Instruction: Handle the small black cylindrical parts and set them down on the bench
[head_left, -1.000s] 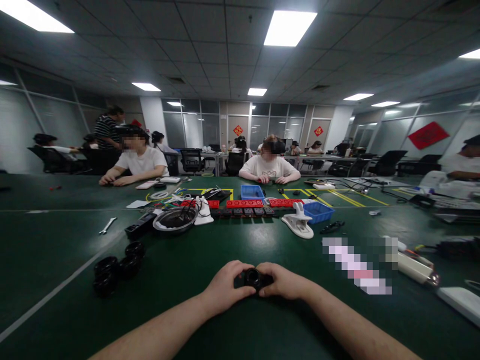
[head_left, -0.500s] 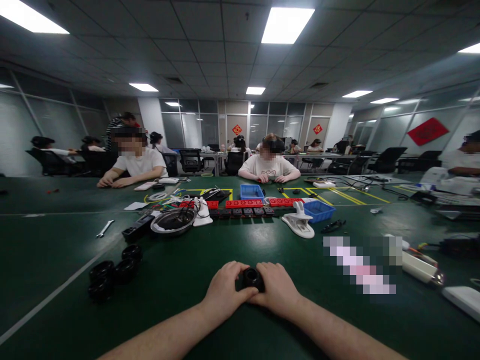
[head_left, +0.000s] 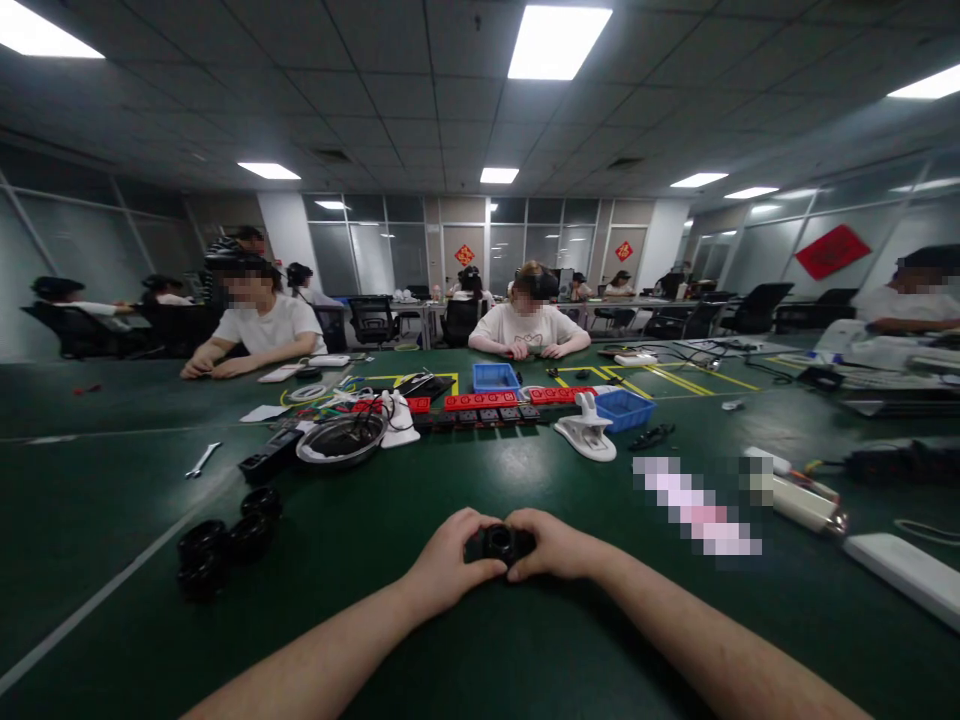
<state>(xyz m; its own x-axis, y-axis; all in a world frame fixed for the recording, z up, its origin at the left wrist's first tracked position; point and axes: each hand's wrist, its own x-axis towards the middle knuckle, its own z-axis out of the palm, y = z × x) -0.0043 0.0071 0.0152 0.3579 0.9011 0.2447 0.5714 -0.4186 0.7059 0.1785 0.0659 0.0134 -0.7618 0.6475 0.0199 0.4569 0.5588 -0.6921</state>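
Observation:
A shiny black round part (head_left: 500, 542) with a hole in its middle sits between my hands, low over the green table. My left hand (head_left: 448, 562) grips it from the left, the thumb along the near side and the fingers curled over the far side. From the right my right hand (head_left: 556, 546) clasps the same part, its thumb close to the left thumb. How far the part's underside is from the table cannot be made out. Further left stand several similar black round parts (head_left: 251, 537) in a cluster.
A wrench (head_left: 202, 460) lies at the left. Beyond my hands are a metal bowl (head_left: 341, 442), red socket strips (head_left: 486, 402), blue trays (head_left: 624, 410) and a white clip base (head_left: 587, 430). On the right is a long white block (head_left: 907, 575). Co-workers sit across the table.
My right hand has shifted slightly right and opened its hold a little, so more of the black part shows. The camera view has turned slightly right.

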